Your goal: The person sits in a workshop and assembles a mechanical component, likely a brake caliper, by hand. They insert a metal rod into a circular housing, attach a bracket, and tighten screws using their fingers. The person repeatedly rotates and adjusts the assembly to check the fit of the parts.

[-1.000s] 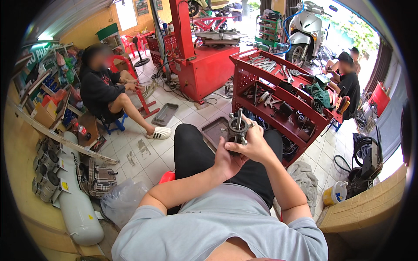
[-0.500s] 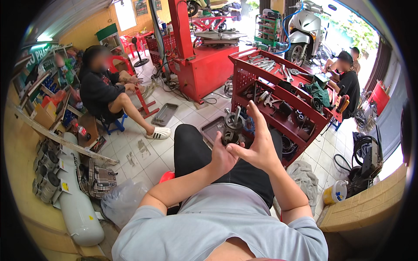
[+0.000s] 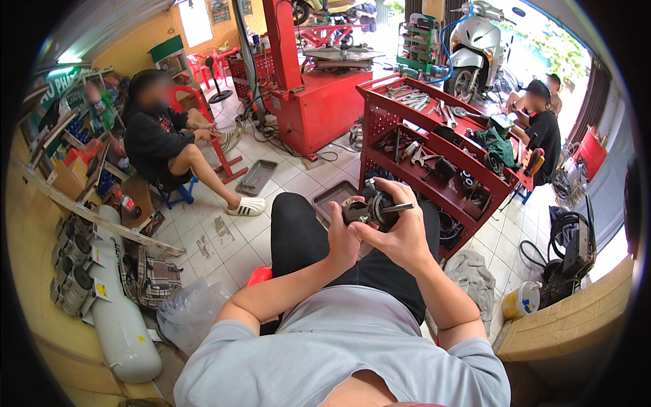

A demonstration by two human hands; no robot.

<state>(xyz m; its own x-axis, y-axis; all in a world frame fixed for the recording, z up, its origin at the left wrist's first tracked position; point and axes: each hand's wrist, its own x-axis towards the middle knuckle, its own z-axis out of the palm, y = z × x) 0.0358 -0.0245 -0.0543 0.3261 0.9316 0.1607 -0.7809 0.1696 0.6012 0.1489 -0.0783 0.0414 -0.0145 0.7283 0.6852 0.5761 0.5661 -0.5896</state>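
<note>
Above my lap I hold a dark metal engine part (image 3: 384, 213) between both hands. It has a rounded body, and a bright shaft sticks out toward the right. A smaller stub rises at its far end. My left hand (image 3: 344, 234) is closed against the left side, thumb up along it. My right hand (image 3: 405, 234) wraps the right side, its fingers over the far edge and its thumb near the underside. The palms hide part of the metal. Beyond my hands, a shallow metal tray (image 3: 333, 197) lies on the tiled floor.
A red tool cart (image 3: 434, 146) with wrenches and loose parts stands ahead on the right. Another tray (image 3: 258, 178) lies farther left, near a seated person (image 3: 159, 139). A plastic bag (image 3: 193, 308) and a gas cylinder (image 3: 122, 319) are at left, a white bucket (image 3: 522, 300) at right.
My right hand, raised with fingers stretched before, has come down and closed round the engine part. The part has tipped from upright, its shaft now toward the right. My left hand keeps hold.
</note>
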